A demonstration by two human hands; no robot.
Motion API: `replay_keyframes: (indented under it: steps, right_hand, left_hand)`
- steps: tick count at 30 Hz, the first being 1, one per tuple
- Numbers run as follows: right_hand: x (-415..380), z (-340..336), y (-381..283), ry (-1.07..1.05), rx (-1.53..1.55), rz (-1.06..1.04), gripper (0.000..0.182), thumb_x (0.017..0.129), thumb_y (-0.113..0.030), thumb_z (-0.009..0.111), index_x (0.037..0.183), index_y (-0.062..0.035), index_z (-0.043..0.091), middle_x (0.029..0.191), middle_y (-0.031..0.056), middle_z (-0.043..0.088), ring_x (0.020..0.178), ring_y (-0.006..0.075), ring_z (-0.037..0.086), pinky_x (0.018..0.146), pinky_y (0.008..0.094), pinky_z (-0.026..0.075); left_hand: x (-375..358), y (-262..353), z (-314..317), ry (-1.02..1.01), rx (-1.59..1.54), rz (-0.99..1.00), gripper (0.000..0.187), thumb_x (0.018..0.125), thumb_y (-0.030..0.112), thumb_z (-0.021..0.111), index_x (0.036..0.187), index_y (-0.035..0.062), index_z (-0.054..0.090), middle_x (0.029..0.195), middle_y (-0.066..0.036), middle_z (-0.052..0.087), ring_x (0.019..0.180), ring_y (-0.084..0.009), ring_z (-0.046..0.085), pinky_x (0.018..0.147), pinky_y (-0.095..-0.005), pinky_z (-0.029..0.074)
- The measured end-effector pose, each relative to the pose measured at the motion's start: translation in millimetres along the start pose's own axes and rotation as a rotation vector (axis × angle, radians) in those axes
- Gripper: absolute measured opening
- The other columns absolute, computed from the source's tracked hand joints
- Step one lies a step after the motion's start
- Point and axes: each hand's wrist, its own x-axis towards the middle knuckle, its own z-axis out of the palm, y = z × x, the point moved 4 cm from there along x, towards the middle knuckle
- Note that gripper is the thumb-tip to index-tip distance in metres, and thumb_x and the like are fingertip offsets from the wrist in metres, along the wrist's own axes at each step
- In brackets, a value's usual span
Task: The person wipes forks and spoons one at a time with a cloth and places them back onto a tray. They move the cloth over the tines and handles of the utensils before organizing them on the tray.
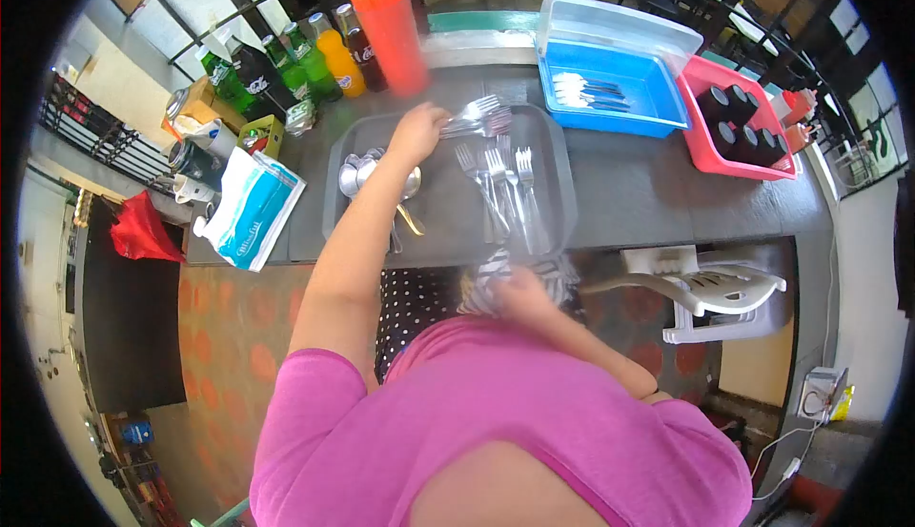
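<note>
My left hand (419, 134) reaches over the grey tray (443, 212), fingers closed at the handle ends of a bunch of forks (477, 112) whose tines point right. My right hand (526, 294), smeared by motion, is low in front of my body, gripping a striped black-and-white cloth (486, 284). On the right of the tray several more forks (510, 189) lie with tines pointing away. Spoons (353, 174), one with a gold-coloured handle, sit at the tray's left, partly hidden under my left forearm.
Soda bottles (305, 60) and an orange tumbler (393, 36) stand behind the tray. A tissue pack (253, 208) lies left. A blue box (610, 127) holding white-handled cutlery and a pink basket (739, 167) of black containers are right. A white plastic chair (705, 284) is below the counter.
</note>
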Motion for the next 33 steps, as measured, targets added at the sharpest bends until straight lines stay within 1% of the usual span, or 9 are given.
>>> replay_keyframes:
  steps: [10,13,15,19,24,26,27,31,33]
  right_hand:
    - [-8.4,-16.4,-3.4,-0.025,0.199,0.090,0.013,0.091,-0.013,0.050,0.090,-0.0044,0.060,0.067,0.0026,0.062,0.054,0.0073,0.055,0.046,0.0211,0.040]
    - [-0.8,-20.1,2.7,-0.054,0.100,0.030,0.016,0.093,-0.011,0.046,0.100,-0.0031,0.058,0.076,0.0065,0.065,0.061,0.0134,0.060,0.054,0.0258,0.047]
    - [9.1,-27.7,14.3,0.132,0.051,-0.300,0.021,0.093,-0.012,0.043,0.107,-0.0014,0.056,0.091,0.0107,0.065,0.075,0.0196,0.064,0.065,0.0328,0.053]
    - [6.4,-23.3,-8.2,0.151,0.514,-0.129,0.025,0.091,-0.011,0.045,0.111,0.0005,0.054,0.100,0.0115,0.063,0.089,0.0224,0.063,0.078,0.0370,0.052]
    - [19.1,-19.6,24.2,0.081,-0.326,-0.199,0.027,0.089,-0.014,0.045,0.109,0.0007,0.055,0.097,0.0098,0.064,0.086,0.0220,0.064,0.077,0.0343,0.052]
    - [4.9,-18.3,16.2,0.074,0.418,0.138,0.027,0.086,-0.012,0.046,0.108,0.0016,0.055,0.099,0.0097,0.064,0.086,0.0219,0.064,0.077,0.0331,0.052]
    - [0.3,-18.1,16.5,0.070,0.414,0.143,0.027,0.086,-0.012,0.046,0.108,0.0016,0.055,0.099,0.0097,0.064,0.086,0.0219,0.064,0.077,0.0331,0.052]
    - [-16.0,-27.8,-8.9,0.026,0.347,-0.371,0.030,0.085,-0.013,0.048,0.110,0.0013,0.055,0.102,0.0103,0.064,0.087,0.0223,0.064,0.078,0.0338,0.052]
    - [-10.9,-29.3,-4.7,-0.009,1.001,0.000,0.034,0.086,-0.017,0.050,0.115,0.0010,0.054,0.107,0.0099,0.063,0.094,0.0222,0.063,0.083,0.0363,0.050]
  left_hand:
    - [17.2,-7.6,27.9,-0.075,-0.011,0.142,0.029,0.080,0.010,0.060,0.108,0.0084,0.065,0.097,-0.016,0.062,0.094,-0.0334,0.057,0.084,-0.0403,0.045]
    - [8.3,23.2,11.6,0.105,0.078,0.132,0.029,0.082,0.011,0.060,0.110,0.0074,0.063,0.103,-0.015,0.059,0.100,-0.0331,0.055,0.087,-0.0399,0.043]
    - [-6.0,66.0,-5.3,0.238,-0.115,0.122,0.029,0.083,0.011,0.059,0.112,0.0061,0.061,0.107,-0.015,0.057,0.105,-0.0334,0.053,0.091,-0.0393,0.041]
    - [-83.7,162.1,-0.4,0.202,-0.324,0.149,0.029,0.084,0.010,0.056,0.112,0.0054,0.059,0.109,-0.016,0.057,0.109,-0.0345,0.050,0.096,-0.0418,0.037]
    - [-128.5,173.2,9.8,0.176,-0.322,0.181,0.028,0.086,0.017,0.052,0.110,0.0045,0.058,0.114,-0.018,0.055,0.113,-0.0360,0.047,0.097,-0.0437,0.034]
    - [-126.3,145.8,13.7,0.252,-0.217,0.138,0.026,0.087,0.020,0.052,0.106,0.0043,0.059,0.110,-0.017,0.057,0.109,-0.0351,0.050,0.094,-0.0426,0.036]
    - [-123.7,131.0,13.8,0.320,-0.113,0.108,0.027,0.088,0.024,0.051,0.103,0.0041,0.060,0.106,-0.017,0.058,0.106,-0.0343,0.052,0.091,-0.0416,0.039]
    - [-110.0,87.4,25.6,0.093,0.045,-0.221,0.035,0.086,0.036,0.054,0.086,0.0025,0.063,0.093,-0.016,0.062,0.091,-0.0328,0.059,0.079,-0.0402,0.045]
    - [-109.6,84.7,35.1,-0.053,-0.005,-0.345,0.043,0.081,0.044,0.061,0.073,0.0014,0.061,0.080,-0.016,0.064,0.077,-0.0332,0.061,0.067,-0.0409,0.047]
